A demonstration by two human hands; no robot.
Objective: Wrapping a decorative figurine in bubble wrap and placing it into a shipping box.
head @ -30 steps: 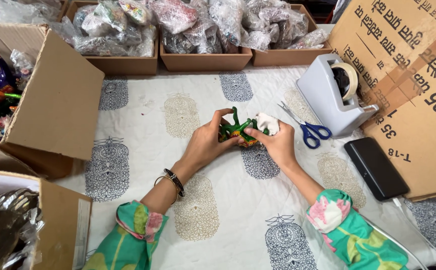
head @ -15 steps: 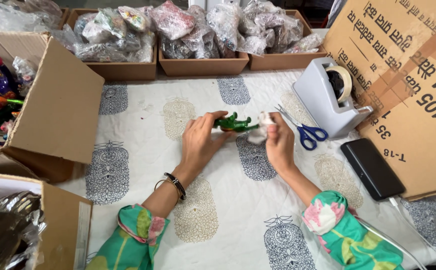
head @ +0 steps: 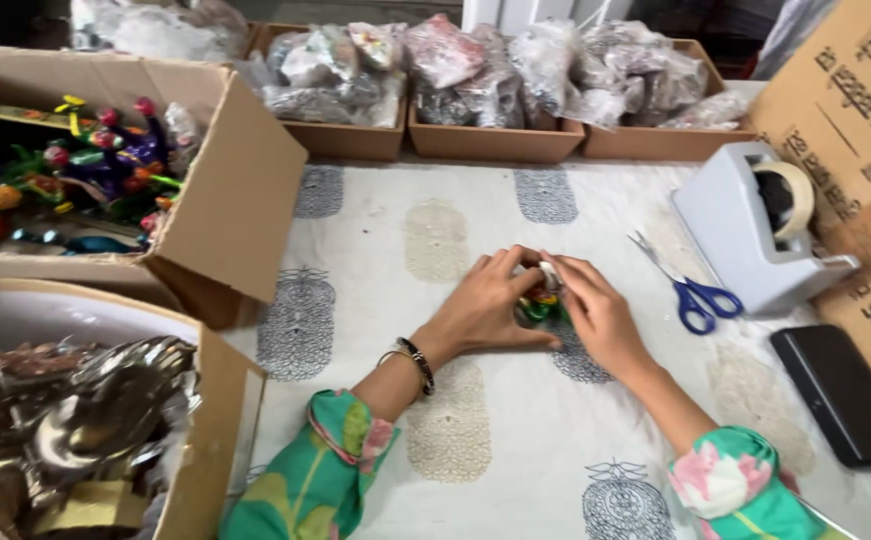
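Starting at the left edge, an open cardboard box (head: pixel 225 215) holds a tangle of bright toy pieces (head: pixel 65 170) in purple, green, red and yellow, and below it a second carton (head: pixel 210 430) is filled with crumpled silvery foil wrap (head: pixel 85 420). Along the back of the table stand three shallow cardboard trays (head: pixel 485 140) packed with clear plastic bags. The printed cloth (head: pixel 435 240) covering the table shows grey and tan pineapple-like motifs.

At the middle of the cloth the person's left hand (head: pixel 480 310), with a dark bracelet (head: pixel 417 362) at the wrist, lies curled with the fingers bent over a small green toy (head: pixel 538 305). The right hand (head: pixel 600 318) closes in from the other side, its fingertips pressing the same toy, so both hands grip it between them just above the cloth. Only a sliver of green with bits of yellow, red and white shows between the fingers; the toy's long axis and the way it points cannot be told, since the hands cover most of it.

Right of the hands, blue-handled scissors (head: pixel 690 290) lie with blades pointing up and to the left. Beyond them sits a grey tape dispenser (head: pixel 745 235), a flat black device (head: pixel 840 395), and a large printed carton (head: pixel 850 110).
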